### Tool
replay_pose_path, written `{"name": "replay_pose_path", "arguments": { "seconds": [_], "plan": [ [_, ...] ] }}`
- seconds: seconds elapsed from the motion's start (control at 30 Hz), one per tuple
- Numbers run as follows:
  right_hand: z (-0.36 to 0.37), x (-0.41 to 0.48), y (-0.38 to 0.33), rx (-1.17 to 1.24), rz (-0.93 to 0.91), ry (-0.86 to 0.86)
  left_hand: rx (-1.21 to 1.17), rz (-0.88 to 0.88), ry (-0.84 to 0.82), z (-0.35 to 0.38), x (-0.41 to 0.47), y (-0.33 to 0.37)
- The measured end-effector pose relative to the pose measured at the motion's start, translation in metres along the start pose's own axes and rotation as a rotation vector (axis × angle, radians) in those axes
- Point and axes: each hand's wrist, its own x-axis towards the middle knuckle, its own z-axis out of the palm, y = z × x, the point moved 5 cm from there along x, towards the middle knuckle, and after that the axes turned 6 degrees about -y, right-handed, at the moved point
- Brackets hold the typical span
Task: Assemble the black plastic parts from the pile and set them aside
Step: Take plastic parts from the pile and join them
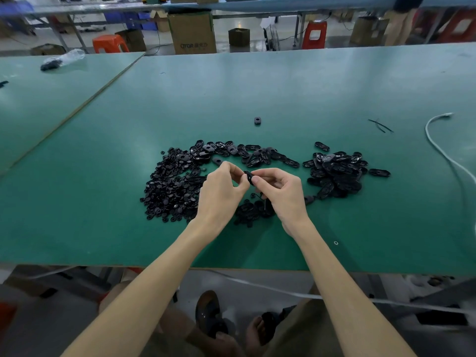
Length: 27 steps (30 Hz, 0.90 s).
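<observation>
Pile of small round black parts [170, 184] lies left on the green surface [309, 94]. Left hand [221, 186] and right hand [280, 189], fingers curled, pinch one black plastic part [248, 177] above it. Oval pieces [334, 173] heaped right.

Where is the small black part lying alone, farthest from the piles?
In the head view, the lone black part lies on the green table, beyond the oval-parts pile, near centre.

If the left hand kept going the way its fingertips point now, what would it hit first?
Left hand points rightward: first the small black part it pinches, then directly the right hand pinching the same part, as far as one view shows.
</observation>
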Motion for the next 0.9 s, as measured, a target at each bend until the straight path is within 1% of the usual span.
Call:
{"name": "replay_pose_path", "arguments": {
  "seconds": [0.1, 0.23, 0.3, 0.43, 0.57, 0.67, 0.77, 0.9],
  "plan": [
    [0.000, 0.000, 0.000, 0.009, -0.002, -0.003, -0.021, 0.013, -0.005, -0.001, 0.000, 0.000],
    [0.000, 0.000, 0.000, 0.021, -0.005, -0.001, -0.183, 0.026, -0.081, -0.002, 0.004, -0.002],
    [0.000, -0.001, 0.000, 0.025, -0.003, -0.001, -0.226, 0.031, -0.108, -0.002, 0.007, -0.002],
    [0.000, -0.001, -0.001, 0.029, -0.003, -0.004, -0.239, 0.049, -0.133, -0.003, 0.010, -0.005],
    [0.002, -0.001, 0.000, 0.023, -0.003, -0.014, -0.189, 0.055, -0.138, -0.008, 0.014, -0.011],
    [0.003, 0.000, 0.000, 0.028, -0.006, -0.021, -0.190, 0.078, -0.183, -0.012, 0.017, -0.010],
    [0.004, 0.000, -0.002, 0.030, -0.020, -0.034, -0.332, 0.056, -0.278, -0.011, 0.020, -0.007],
    [0.003, 0.000, -0.004, 0.022, -0.046, -0.025, -0.572, -0.037, -0.376, -0.007, 0.018, -0.008]
  ]
}}
